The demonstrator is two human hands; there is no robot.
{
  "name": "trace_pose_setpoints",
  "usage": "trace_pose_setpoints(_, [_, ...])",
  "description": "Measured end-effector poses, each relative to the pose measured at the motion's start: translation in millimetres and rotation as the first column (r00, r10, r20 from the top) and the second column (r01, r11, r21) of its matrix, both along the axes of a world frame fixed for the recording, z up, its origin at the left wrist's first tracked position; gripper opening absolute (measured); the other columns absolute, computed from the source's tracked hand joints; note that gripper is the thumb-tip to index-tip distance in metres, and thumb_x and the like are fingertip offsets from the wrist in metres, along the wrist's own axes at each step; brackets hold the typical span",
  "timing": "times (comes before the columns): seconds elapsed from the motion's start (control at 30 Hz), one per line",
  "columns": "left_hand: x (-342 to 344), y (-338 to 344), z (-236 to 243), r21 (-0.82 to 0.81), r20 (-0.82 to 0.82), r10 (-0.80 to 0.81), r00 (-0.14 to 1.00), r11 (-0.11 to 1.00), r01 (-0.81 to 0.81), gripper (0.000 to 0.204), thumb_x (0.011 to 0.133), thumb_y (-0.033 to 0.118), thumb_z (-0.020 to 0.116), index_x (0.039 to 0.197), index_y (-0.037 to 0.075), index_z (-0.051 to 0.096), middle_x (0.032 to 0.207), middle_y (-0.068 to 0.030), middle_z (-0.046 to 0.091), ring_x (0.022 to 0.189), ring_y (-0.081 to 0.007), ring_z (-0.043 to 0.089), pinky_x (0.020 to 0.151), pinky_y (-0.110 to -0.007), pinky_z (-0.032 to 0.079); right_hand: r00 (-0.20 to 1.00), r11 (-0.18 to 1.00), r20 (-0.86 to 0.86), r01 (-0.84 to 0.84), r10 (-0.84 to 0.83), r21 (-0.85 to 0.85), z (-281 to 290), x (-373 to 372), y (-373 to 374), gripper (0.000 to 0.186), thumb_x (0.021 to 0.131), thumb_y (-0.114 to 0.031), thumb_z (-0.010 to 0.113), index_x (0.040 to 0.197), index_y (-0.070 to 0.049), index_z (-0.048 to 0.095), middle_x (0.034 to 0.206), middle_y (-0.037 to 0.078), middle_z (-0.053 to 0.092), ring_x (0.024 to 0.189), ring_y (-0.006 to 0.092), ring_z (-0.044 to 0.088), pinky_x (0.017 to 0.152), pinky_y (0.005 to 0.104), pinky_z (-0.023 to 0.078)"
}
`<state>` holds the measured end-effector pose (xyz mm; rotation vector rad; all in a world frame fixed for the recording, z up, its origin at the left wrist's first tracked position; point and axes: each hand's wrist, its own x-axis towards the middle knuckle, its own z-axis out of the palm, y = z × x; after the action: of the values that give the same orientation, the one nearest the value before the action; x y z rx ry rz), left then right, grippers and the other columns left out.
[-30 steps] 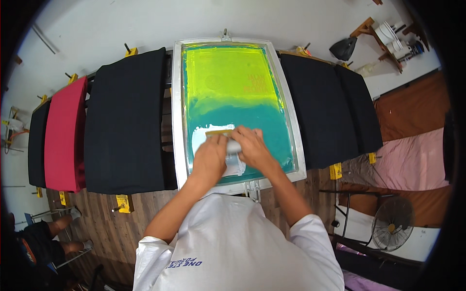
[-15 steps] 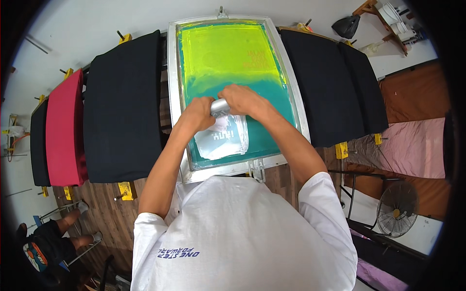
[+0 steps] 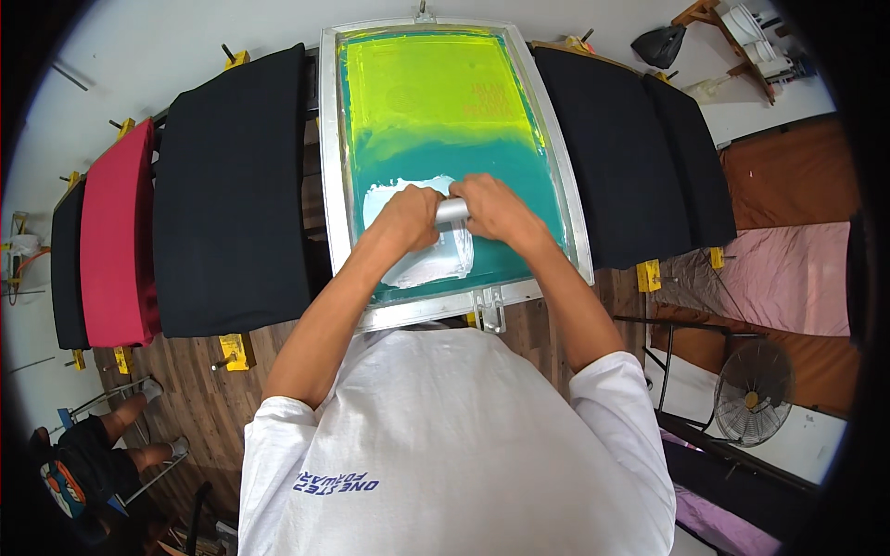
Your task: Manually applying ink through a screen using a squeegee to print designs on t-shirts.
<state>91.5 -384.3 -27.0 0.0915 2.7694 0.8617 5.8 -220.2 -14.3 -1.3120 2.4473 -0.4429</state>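
Observation:
A metal-framed printing screen (image 3: 573,243) lies in front of me, its mesh teal nearer to me and yellow-green at the far end. On the near half spreads a patch of white ink (image 3: 428,269), which shows on both sides of my hands. A silver-handled squeegee (image 3: 452,211) stands over this patch. My left hand (image 3: 412,215) is closed round its left part, and my right hand (image 3: 496,209) grips its right part. Its lower edge is mostly hidden by my hands.
Black fabric-covered boards (image 3: 232,190) flank the screen, with a red one (image 3: 119,232) farther left. Yellow clamps (image 3: 235,352) stick out at their ends. A person (image 3: 93,463) sits at the lower left. A standing fan (image 3: 753,394) is at the right.
Both hands have shifted right with the squeegee and slightly nearer to me. White ink now shows beyond my left hand, where teal mesh was before.

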Motion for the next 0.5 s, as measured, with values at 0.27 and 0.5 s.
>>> trace_pose_setpoints(0.27, [43,24,6,0.062,0.045,-0.06,0.997,0.996,0.057,0.048,0.065,-0.001,0.068,0.113,0.007,0.071,0.086,-0.0251,0.07,0.081,-0.0401,0.07,0.076,-0.045,0.058,0.994,0.989,0.007,0.108,-0.107,-0.103,-2,64,37,0.029,0.06,0.009,0.063,0.088,0.002,0.064,0.084,0.023,0.062,0.086,0.0433,0.06,0.077,0.0495,0.049])
trace_pose_setpoints(0.5, [66,30,14,0.142,0.08,-0.045,0.996,0.989,0.034,0.027,0.069,0.003,0.072,0.096,0.001,0.07,0.085,-0.0233,0.07,0.08,-0.0393,0.07,0.073,-0.045,0.058,0.974,0.98,0.105,0.199,-0.199,0.01,9,93,43,0.031,0.063,0.008,0.064,0.093,0.003,0.066,0.087,0.024,0.062,0.089,0.042,0.06,0.079,0.0494,0.05])
